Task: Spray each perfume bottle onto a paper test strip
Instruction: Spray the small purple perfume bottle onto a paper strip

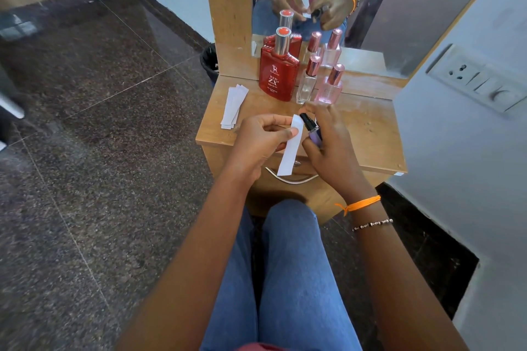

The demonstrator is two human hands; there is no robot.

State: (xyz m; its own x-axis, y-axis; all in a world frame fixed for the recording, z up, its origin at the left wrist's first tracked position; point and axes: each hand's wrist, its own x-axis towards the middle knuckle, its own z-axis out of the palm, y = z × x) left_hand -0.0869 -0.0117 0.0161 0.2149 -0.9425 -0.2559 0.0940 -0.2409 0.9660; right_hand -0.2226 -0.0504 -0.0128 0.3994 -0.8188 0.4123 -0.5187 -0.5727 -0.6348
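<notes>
Left hand (pixel 258 139) pinching paper strip (pixel 291 148) near its top, thumb on front, strip hanging down over tabletop (pixel 368 134) front edge. Right hand (pixel 328 142) curled round small purple bottle (pixel 313 131), black nozzle just beside strip's upper end. Behind my hands, upright on tabletop: red bottle (pixel 279 77), clear bottle (pixel 308 82), pink bottle (pixel 329 88), close together before mirror (pixel 370 8). Spare strips (pixel 233 107) lie stacked at left, well apart from bottles.
</notes>
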